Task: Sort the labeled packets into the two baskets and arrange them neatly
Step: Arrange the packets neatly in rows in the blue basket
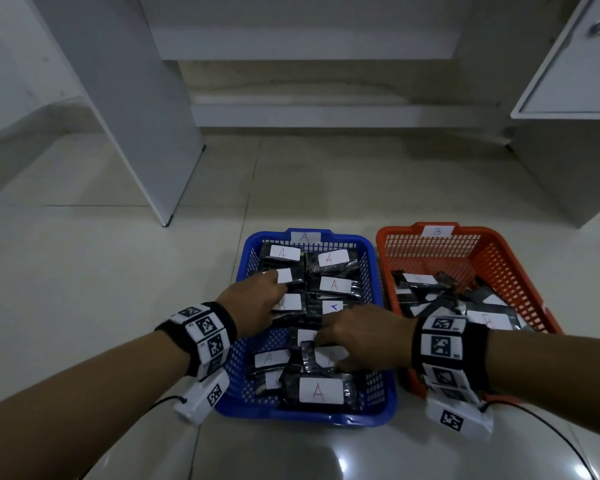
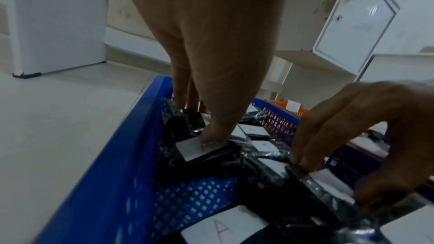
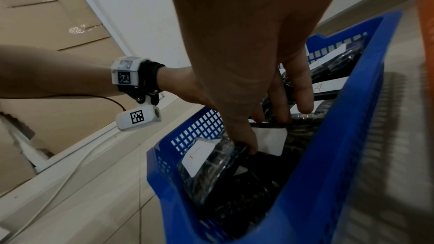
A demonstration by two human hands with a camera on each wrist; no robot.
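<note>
The blue basket (image 1: 243, 258), tagged A, holds several black packets with white A labels in rows. My right hand (image 1: 354, 337) reaches into its near half and pinches a tilted black packet (image 1: 309, 356) between thumb and fingers; the right wrist view shows that hand (image 3: 265, 131) on the packet's label (image 3: 270, 139). My left hand (image 1: 257, 299) rests on the left column. Its thumb (image 2: 211, 142) presses a packet's white label (image 2: 190, 150) and its straight fingers touch the packet behind. The orange basket (image 1: 499, 258), tagged B, holds a loose pile of packets.
Both baskets stand side by side on a pale tiled floor. A white panel (image 1: 146, 133) stands at the left and a white cabinet (image 1: 568, 81) at the right. A black cable (image 1: 548, 434) trails from my right wrist across the floor.
</note>
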